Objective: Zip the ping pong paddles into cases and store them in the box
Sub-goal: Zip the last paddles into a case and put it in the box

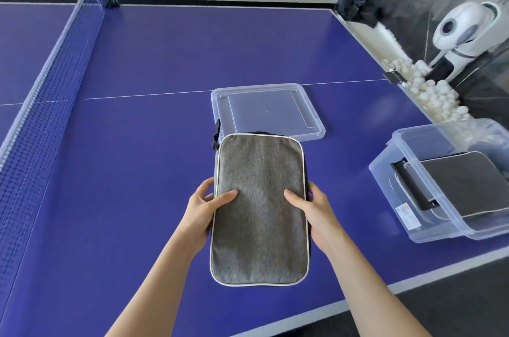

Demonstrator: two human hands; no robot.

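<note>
- Both grips clamp one grey case (pixel 259 215) from its long sides: the left grip (pixel 203 210) takes the left edge and the right grip (pixel 311 210) takes the right edge.
- Each thumb lies flat on the grey top face, while the fingers curl round the edge and go under it.
- The case is a rounded rectangle with pale piping, and its long axis runs near to far.
- It sits in the middle of the view over the blue table (pixel 137 171); I cannot tell whether it rests on the table or is held just above it.
- A small black strap (pixel 216 134) sticks out at its far left corner.
- The zip is not visible from this side.
- A clear lid (pixel 264 113) lies flat on the table just beyond the case, and the case's far end overlaps the lid's near edge in the view.
- A clear box (pixel 407 193) stands open at the right, near the table's edge and well apart from the case.
- Another case (pixel 473 179), dark grey with pale piping, lies inside the box.
- The net (pixel 55 61) runs along the left.
- White balls (pixel 429 91) are heaped beyond the table's far right edge, beside a white ball machine (pixel 465 30).
</note>
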